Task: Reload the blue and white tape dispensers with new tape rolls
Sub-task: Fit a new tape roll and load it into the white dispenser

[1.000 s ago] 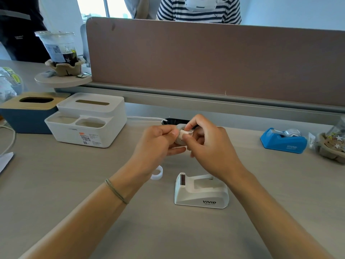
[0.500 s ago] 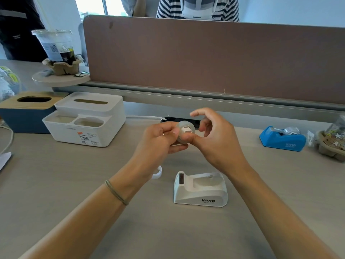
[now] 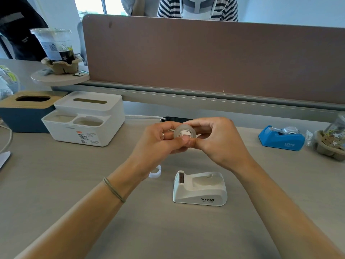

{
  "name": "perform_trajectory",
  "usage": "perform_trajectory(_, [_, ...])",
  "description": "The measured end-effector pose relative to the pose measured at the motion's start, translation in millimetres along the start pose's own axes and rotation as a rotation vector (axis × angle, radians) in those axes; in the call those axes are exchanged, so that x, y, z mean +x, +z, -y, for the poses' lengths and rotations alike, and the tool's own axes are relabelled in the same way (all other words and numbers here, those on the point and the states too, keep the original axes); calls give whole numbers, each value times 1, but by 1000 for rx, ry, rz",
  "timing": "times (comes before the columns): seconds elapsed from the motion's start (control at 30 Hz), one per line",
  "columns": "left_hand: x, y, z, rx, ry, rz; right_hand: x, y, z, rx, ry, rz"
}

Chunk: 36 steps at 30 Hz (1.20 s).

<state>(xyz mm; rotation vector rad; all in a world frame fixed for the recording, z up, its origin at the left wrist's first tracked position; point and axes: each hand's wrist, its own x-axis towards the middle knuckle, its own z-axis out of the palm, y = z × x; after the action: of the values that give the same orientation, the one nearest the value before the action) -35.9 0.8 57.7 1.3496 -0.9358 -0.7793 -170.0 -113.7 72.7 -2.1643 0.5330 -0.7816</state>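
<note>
i have the tape roll [image 3: 183,133] pinched between both hands, raised over the desk [image 3: 56,184]. my left hand [image 3: 158,141] grasps its left edge, my right hand [image 3: 218,141] wraps the right side, and both thumbs meet under the white hub set in its middle. the white dispenser [image 3: 199,187] sits just below and toward me from my right hand, its cradle bare. a spent core ring [image 3: 155,171] lies beside my left wrist. the blue dispenser [image 3: 281,136] stands well off to the right of my right hand, a roll already in it. the risk i see: if the hub is not seated square, it could pop out as i lower it, or miss the cradle slots. i also cannot tell which way the tape unwinds, so it might go in backwards.
</note>
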Motion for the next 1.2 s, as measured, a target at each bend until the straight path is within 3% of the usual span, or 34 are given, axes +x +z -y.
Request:
perform_trajectory(0.53, [-2, 11, 15, -50, 53, -135, -5, 16, -3, -148, -95, -129])
perform_trajectory(0.83, [-1, 0, 2, -110, 64, 16, 1, 0, -2, 218, -28, -23])
perform_trajectory(1.2, [-3, -1, -2, -161, 31, 95, 2, -10, -3, 329, -3, 15])
